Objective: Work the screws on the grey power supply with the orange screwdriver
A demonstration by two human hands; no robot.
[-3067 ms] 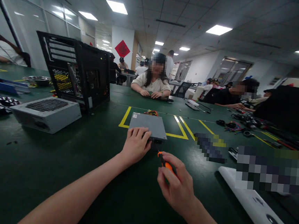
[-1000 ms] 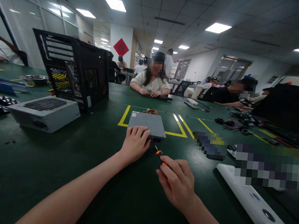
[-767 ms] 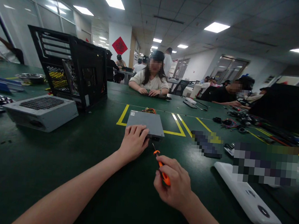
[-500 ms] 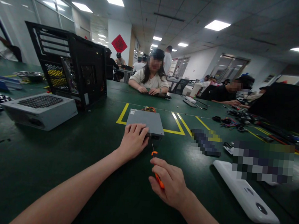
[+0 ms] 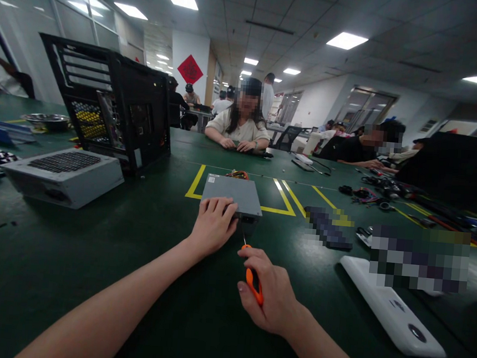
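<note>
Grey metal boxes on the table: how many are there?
2: one grey box under the left hand, another grey box in front of the black computer case. More might be hidden behind that case.

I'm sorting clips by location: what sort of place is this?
Probably an electronics workroom: a black computer case, a grey power supply and the screwdriver in the right hand suggest it.

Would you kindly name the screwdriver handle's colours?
The screwdriver handle is orange and black, in the head view.
</note>
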